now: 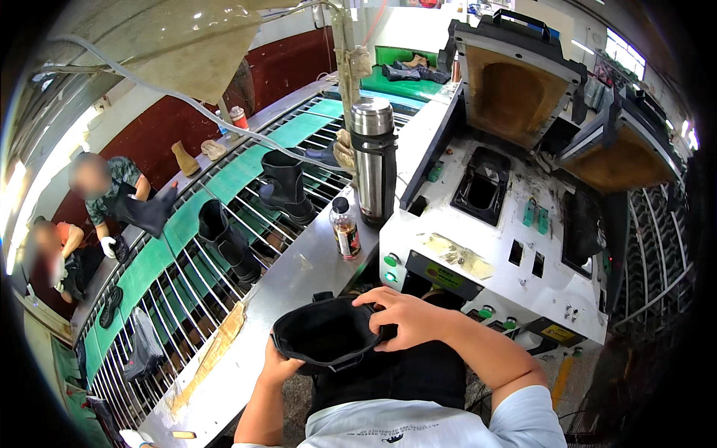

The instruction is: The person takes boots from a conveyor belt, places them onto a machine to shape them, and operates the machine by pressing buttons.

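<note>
Head: a metal counter borders a barred rack

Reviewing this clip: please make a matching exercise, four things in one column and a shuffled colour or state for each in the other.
1. Nearest boot
2. Flask
3. Small bottle
4. Long flat strip

A. Green
B. Standing, with a black cap
C. Held between left hand and right hand
D. Tall and silver

Pairs: 1-C, 2-D, 3-B, 4-A
</note>
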Motion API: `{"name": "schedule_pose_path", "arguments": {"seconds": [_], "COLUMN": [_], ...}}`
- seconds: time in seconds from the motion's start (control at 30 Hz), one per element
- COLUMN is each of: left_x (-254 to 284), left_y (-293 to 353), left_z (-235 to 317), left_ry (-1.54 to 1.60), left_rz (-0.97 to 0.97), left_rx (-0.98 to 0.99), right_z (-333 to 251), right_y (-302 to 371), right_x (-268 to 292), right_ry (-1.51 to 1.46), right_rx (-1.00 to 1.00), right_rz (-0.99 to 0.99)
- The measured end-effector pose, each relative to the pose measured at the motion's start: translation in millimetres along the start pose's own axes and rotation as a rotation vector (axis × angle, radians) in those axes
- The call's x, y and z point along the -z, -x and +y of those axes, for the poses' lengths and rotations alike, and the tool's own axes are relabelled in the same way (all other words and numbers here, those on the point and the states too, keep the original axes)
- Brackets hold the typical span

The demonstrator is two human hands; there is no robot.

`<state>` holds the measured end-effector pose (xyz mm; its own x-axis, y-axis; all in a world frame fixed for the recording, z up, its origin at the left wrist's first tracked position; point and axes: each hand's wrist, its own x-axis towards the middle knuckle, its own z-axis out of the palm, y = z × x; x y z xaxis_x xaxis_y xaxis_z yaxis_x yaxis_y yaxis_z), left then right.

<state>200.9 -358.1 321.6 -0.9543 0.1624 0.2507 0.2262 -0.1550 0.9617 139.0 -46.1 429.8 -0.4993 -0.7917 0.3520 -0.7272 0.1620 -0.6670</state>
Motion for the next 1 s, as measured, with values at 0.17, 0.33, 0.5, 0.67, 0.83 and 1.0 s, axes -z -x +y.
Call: {"name": "schedule_pose_path", "arguments": {"seconds": [0.17, 0.33, 0.5, 0.67, 0.83, 1.0], "left_x": [-2.0, -16.7, -28.4, -51.1, -33.2, -60.0], "left_y": [-4.0, -7.5, -20.2, -46.4, -60.5, -105.7], "left_z": [5.9, 17.6, 14.7, 56.2, 88.4, 146.0], "left_ry": [-0.082, -0.213, -0.301, -0.390, -0.409, 0.006], "left_rz": [-0.050, 0.169, 0.475, 0.625, 0.715, 0.747], "left_rx": [-0.020, 0.025, 0.016, -0.095, -0.274, -0.529], "right_z": [28.5, 51.2, 50.2, 51.0, 38.0, 32.7], "right_y": [4.3, 4.0, -13.1, 3.0, 33.9, -17.7], "right_x": [-39.3, -84.1, -93.6, -120.7, -194.3, -177.0], "right_ry": [-0.257, -0.520, -0.885, -0.751, -1.025, -1.687], "right_rx": [-0.186, -0.329, -0.310, -0.307, -0.633, -0.609], "right_rz": [0.331, 0.640, 0.865, 1.170, 0.981, 0.758]}}
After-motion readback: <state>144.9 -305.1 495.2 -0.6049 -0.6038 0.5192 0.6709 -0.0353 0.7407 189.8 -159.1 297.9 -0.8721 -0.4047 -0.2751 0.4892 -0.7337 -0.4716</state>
